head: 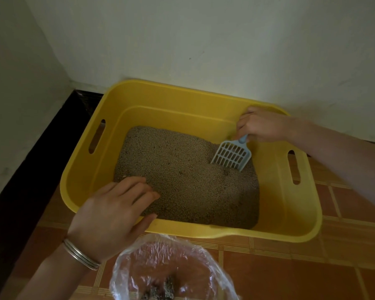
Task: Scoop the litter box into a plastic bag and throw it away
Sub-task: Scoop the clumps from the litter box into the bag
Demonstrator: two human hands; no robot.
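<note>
Scoop (231, 155) in right hand (262, 126), apparently.

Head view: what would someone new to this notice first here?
The bright yellow litter box by the white wall, filled with brownish litter, stands out most. At its far right, the right hand holds a pale blue slotted scoop tipped into the litter. The left hand rests on the near rim; just in front lies a clear plastic bag holding a few clumps.
</note>
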